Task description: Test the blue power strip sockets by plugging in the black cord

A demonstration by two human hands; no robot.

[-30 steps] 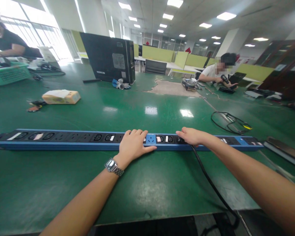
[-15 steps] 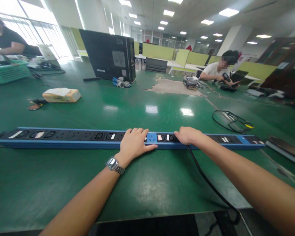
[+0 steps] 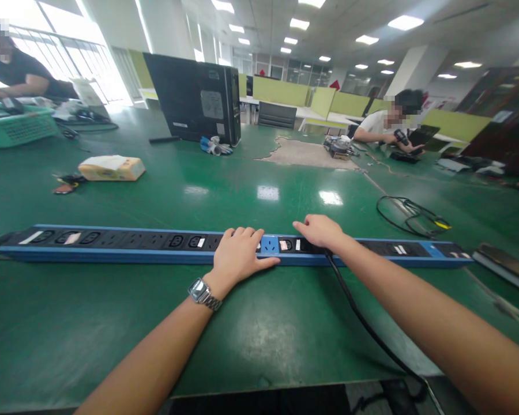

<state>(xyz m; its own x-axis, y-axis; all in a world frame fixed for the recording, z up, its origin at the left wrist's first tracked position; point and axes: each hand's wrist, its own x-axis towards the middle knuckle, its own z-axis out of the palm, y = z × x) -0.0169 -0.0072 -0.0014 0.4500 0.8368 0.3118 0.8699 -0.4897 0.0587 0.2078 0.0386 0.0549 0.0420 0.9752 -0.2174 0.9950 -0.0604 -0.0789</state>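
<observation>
A long blue and black power strip (image 3: 134,256) lies across the green table, with rows of sockets facing up. Over its middle rests my left hand (image 3: 239,253), fingers over the far edge and thumb along the near side, gripping it. One blue socket (image 3: 269,245) shows just right of that hand. My right hand (image 3: 320,230) is closed above the strip, right of the blue socket, around the end of a black power cord (image 3: 350,300). The plug itself is hidden by my fingers. From there the cord runs down past the table's front edge.
A coiled black cable (image 3: 409,216) lies at the right. Behind the strip are a tissue pack (image 3: 112,169), gloves (image 3: 216,146) and a black computer case (image 3: 194,101). A green basket (image 3: 21,127) stands far left. Two people sit across the table.
My right hand has shifted left and slightly up along the strip, with the cord following. My left hand keeps its place on the strip. The whole view has moved slightly.
</observation>
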